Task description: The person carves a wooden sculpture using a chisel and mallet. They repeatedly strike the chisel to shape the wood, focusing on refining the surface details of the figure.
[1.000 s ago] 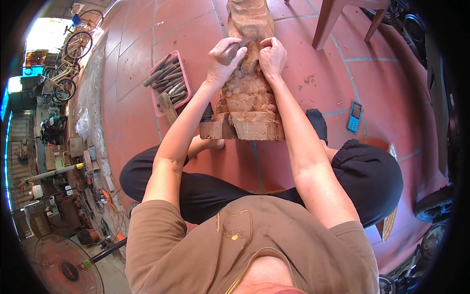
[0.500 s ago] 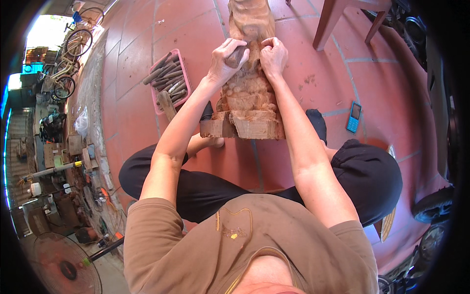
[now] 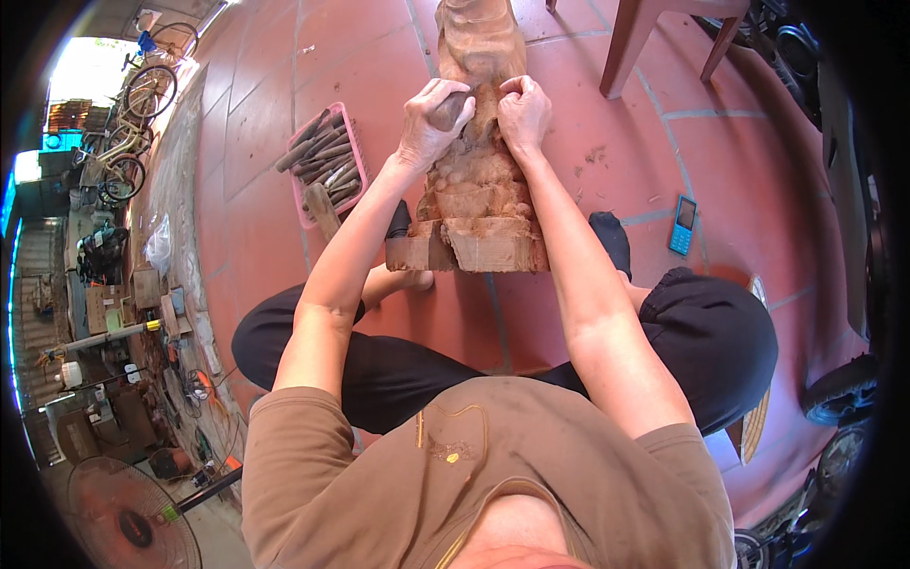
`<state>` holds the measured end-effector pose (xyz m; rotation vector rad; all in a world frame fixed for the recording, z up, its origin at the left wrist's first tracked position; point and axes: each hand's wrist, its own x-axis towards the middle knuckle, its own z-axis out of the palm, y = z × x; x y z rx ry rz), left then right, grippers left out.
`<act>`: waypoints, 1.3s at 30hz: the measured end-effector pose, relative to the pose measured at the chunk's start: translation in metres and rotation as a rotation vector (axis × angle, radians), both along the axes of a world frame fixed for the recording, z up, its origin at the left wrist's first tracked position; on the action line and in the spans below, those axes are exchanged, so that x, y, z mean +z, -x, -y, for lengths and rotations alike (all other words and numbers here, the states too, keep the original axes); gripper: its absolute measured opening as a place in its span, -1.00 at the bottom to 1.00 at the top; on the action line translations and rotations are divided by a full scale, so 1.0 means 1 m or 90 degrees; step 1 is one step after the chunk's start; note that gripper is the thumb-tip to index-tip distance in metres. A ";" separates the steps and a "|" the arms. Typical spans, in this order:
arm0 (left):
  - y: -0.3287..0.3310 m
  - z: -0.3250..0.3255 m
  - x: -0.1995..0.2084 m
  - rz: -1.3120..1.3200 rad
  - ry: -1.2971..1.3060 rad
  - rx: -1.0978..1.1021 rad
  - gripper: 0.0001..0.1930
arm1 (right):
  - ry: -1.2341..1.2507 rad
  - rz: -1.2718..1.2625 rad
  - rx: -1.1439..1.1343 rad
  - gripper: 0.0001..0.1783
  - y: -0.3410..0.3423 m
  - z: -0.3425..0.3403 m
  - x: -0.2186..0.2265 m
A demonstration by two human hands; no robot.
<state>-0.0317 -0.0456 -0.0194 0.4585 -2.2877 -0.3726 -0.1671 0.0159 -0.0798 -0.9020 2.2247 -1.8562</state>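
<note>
A carved wooden figure (image 3: 482,180) lies on the floor between my legs, its squared, rough-cut base (image 3: 493,251) toward me and its smoother body stretching away. My left hand (image 3: 428,125) is closed around a dark brown wooden tool handle (image 3: 449,112) at the figure's left side. The working end of that tool cannot be seen. On the opposite side, my right hand (image 3: 524,116) rests against the wood with its fingers curled in. Whatever those fingers grip, if anything, is hidden.
Left of the figure, a pink basket (image 3: 357,156) holds several wooden-handled tools (image 3: 327,152). A blue keypad phone (image 3: 682,226) lies on the red tiles to the right. Beyond it stands a brown plastic chair (image 3: 627,47). A fan (image 3: 133,522) is at lower left.
Both hands keep their hold at the figure, with only a slight shift. The whole view has moved a little, the figure appearing slightly further left.
</note>
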 end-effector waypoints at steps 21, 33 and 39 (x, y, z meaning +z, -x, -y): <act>0.016 -0.008 0.002 -0.003 0.072 -0.065 -0.75 | 0.009 -0.002 0.002 -0.83 0.002 0.001 -0.003; 0.003 0.002 0.014 0.125 0.127 -0.155 -0.66 | 0.000 -0.003 -0.011 -0.83 0.000 0.002 -0.004; 0.002 0.012 0.014 0.202 0.186 -0.166 -0.67 | -0.003 0.005 0.003 -0.83 0.001 0.001 -0.003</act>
